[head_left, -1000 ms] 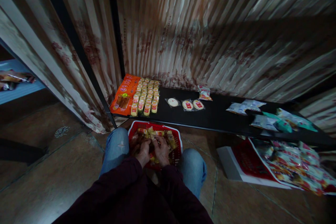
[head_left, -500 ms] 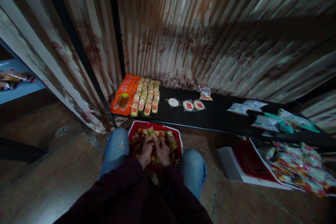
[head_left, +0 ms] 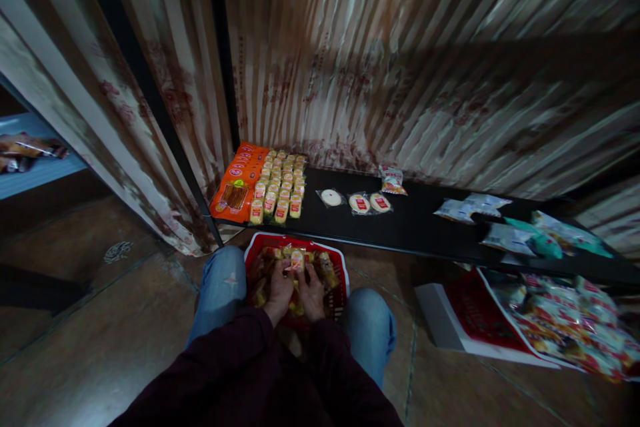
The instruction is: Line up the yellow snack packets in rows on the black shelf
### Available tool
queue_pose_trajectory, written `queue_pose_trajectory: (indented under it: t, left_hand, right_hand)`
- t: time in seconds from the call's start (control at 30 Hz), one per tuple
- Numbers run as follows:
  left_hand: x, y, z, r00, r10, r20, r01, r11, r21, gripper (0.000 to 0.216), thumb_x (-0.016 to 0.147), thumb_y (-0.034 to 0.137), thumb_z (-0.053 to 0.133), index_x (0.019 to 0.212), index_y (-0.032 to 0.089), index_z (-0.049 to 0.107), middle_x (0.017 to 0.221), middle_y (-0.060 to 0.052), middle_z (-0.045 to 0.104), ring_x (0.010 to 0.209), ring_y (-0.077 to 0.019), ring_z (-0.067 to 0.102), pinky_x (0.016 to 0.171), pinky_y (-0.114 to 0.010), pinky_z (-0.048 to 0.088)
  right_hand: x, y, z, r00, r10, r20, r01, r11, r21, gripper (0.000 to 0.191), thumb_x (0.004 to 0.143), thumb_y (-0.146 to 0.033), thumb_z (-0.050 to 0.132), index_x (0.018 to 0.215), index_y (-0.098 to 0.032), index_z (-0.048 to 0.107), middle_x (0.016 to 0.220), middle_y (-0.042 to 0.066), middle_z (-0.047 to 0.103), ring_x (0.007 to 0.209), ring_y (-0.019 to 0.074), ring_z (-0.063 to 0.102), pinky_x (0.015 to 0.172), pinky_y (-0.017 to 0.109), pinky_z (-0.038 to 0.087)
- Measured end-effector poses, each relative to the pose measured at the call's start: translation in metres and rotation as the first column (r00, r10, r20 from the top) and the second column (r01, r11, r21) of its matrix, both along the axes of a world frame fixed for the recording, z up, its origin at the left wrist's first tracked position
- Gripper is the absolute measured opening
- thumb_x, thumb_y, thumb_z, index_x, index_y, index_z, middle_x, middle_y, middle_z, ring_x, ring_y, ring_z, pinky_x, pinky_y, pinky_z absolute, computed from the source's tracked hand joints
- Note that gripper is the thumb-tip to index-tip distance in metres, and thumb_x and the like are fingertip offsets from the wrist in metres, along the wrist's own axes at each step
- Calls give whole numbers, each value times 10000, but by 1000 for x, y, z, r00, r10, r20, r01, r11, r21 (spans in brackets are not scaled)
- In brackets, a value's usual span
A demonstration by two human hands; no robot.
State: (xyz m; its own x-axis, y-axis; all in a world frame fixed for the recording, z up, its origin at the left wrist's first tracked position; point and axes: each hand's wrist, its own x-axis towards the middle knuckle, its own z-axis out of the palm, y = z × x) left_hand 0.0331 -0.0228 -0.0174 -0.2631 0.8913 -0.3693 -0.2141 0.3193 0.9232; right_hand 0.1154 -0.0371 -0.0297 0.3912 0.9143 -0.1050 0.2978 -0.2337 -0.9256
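Note:
Both hands are over the red basket (head_left: 334,245) between my knees, which holds several small yellow wrapped cakes (head_left: 326,268). One wrapped cake (head_left: 297,260) with a red and white label stands between my fingertips. My left hand (head_left: 280,288) grips it from the left, fingers curled. From the other side my right hand (head_left: 312,291) has its thumb and fingers against the same cake. Shadow hides part of the fingers. Beyond the basket, rows of matching cakes (head_left: 281,188) stand on the black shelf (head_left: 340,227).
Orange snack packs (head_left: 240,177) lie at the shelf's left end by a black post (head_left: 220,47). Round wrapped cakes (head_left: 359,203) and several small bags (head_left: 507,237) lie farther right. A second red basket (head_left: 475,313) of snack bags is at right. A pleated curtain (head_left: 350,80) hangs behind.
The wrapped cake between my fingers has turned more upright, its label now facing up. My hands have shifted slightly around it, and the view has moved very little.

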Motion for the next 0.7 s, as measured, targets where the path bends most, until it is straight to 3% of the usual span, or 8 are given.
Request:
queue_pose_trajectory:
  t: [0.17, 0.43, 0.57, 0.7]
  left_hand:
    - [-2, 4, 7, 996, -66, -67, 69, 996, 51, 281, 680, 37, 561, 883, 220, 628, 968, -54, 682, 999, -194, 607, 997, -339, 406]
    - [-1, 14, 17, 996, -32, -78, 45, 984, 172, 399, 672, 0, 531, 980, 219, 657, 1125, -60, 666, 1102, -194, 585, 1054, -344, 395]
    - [-3, 21, 30, 960, -72, -271, 138, 963, 232, 440, 707, -2, 473, 1075, 182, 631, 1155, -74, 647, 1122, -182, 568, 1050, -357, 407]
    - [-5, 31, 44, 915, -67, -399, 178, 952, 248, 441, 733, 11, 454, 1100, 181, 631, 1154, -86, 634, 1111, -186, 564, 1031, -361, 423]
  right_hand:
    - [-2, 7, 0, 1000, -6, -14, 6, 1000, 2, 563, 768, -549, 500, 1164, -178, 651, 1143, 136, 695, 1074, 295, 633, 965, 431, 453]
    - [2, 25, 12, 1000, 19, 17, -21, 990, 137, 479, 804, -480, 501, 1147, -185, 658, 1166, 123, 686, 1067, 253, 619, 962, 393, 447]
    - [5, 41, 21, 996, 19, 82, -35, 980, 197, 465, 795, -464, 516, 1091, -145, 680, 1135, 154, 683, 1032, 260, 613, 929, 399, 461]
    - [7, 57, 29, 989, 22, 144, -55, 972, 227, 396, 807, -452, 522, 1037, -184, 702, 1050, 122, 708, 975, 251, 622, 903, 392, 470]
